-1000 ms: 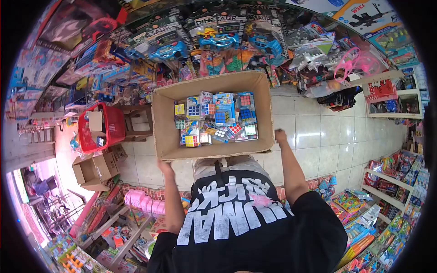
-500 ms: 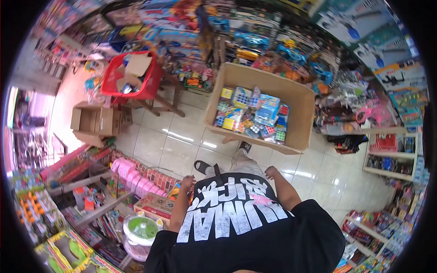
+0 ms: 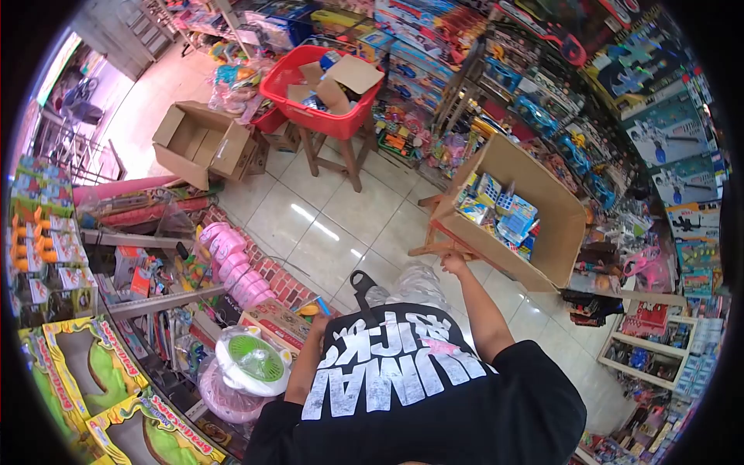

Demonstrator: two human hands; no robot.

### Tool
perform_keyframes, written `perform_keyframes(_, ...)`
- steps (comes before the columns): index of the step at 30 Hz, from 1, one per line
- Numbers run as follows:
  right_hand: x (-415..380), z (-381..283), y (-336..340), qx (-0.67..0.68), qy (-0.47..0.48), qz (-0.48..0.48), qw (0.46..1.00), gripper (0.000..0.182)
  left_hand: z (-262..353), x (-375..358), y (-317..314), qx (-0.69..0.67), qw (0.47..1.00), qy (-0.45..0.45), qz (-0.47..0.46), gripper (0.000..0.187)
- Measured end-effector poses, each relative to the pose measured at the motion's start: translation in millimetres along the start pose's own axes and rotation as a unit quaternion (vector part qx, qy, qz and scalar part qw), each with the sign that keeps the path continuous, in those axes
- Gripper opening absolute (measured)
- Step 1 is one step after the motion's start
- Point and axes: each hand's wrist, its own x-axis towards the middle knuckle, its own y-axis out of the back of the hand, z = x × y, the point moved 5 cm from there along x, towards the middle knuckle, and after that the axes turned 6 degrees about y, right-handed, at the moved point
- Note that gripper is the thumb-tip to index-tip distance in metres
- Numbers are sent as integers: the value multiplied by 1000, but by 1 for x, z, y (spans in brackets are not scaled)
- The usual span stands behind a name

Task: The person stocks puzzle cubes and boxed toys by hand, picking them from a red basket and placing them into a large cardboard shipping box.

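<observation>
My right hand [image 3: 453,263] is held out in front of me, near the lower left side of a big cardboard box [image 3: 559,230] and the wooden stool [image 3: 439,243] under it. Its fingers look loosely apart, with nothing visible in them. Inside the box lie packaged toys, among them puzzle cubes and a blue package [image 3: 518,222]. My left hand [image 3: 319,321] hangs low by my side, next to a red-and-white carton [image 3: 273,328]. Its fingers are too small and partly hidden to read. A small blue and orange thing [image 3: 313,306] shows beside it.
A red basket [image 3: 323,117] with cardboard pieces stands on another wooden stool. An open carton [image 3: 183,161] sits on the tiled floor [image 3: 306,208]. Pink wrapped toys [image 3: 232,260] and a green-and-white lidded basket [image 3: 252,358] line the left. Stacked toy shelves surround me.
My view has turned left, so the box and red basket appear farther right. My right hand has reached forward, closer to the box. My left hand stays low by my side.
</observation>
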Motion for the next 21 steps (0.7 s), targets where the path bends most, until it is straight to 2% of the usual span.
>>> perform_keyframes(1,3,1,-10,-6,5,-3,1000,25,-19,9,5,-9,1000,10,26,30)
perform_keyframes(3,6,21,-39,-75,-25,-116,990,29,-56,18,14,-26,996,32,76,29)
perform_keyframes(5,-27,0,-47,-39,-143,-122,981,31,-80,41,18,-41,993,44,101,28)
perform_keyframes(7,-35,4,-56,-119,-175,-193,958,31,-80,53,24,88,990,81,74,27)
perform_keyframes(8,-36,11,-61,-137,-190,-216,948,30,-56,46,15,382,903,-190,45,26)
perform_keyframes(9,-30,17,-64,-155,-203,-236,938,30,-42,18,33,-20,992,-122,-11,26)
perform_keyframes(11,-17,14,-69,-176,-223,-229,931,30,-37,28,34,-182,983,6,-30,28)
perform_keyframes(12,-8,12,-70,-193,-247,-219,924,31,-32,35,34,-185,982,7,-25,28)
perform_keyframes(14,18,-9,-78,-215,-231,-240,918,30,-40,63,41,14,997,60,55,25)
perform_keyframes(15,30,-20,-82,-236,-218,-258,911,30,-42,73,49,14,996,66,58,25)
perform_keyframes(17,61,-49,-92,-252,-189,-275,908,27,-37,89,63,-74,994,83,-13,22)
perform_keyframes(19,93,-102,-96,-209,-137,-220,943,23,-22,100,91,-107,991,81,-7,21)
perform_keyframes(20,118,-110,-101,-206,-135,-223,943,23,-11,105,106,-141,987,75,-4,20)
perform_keyframes(21,148,-138,-114,-417,99,-268,863,21,3,113,122,-174,982,67,-1,20)
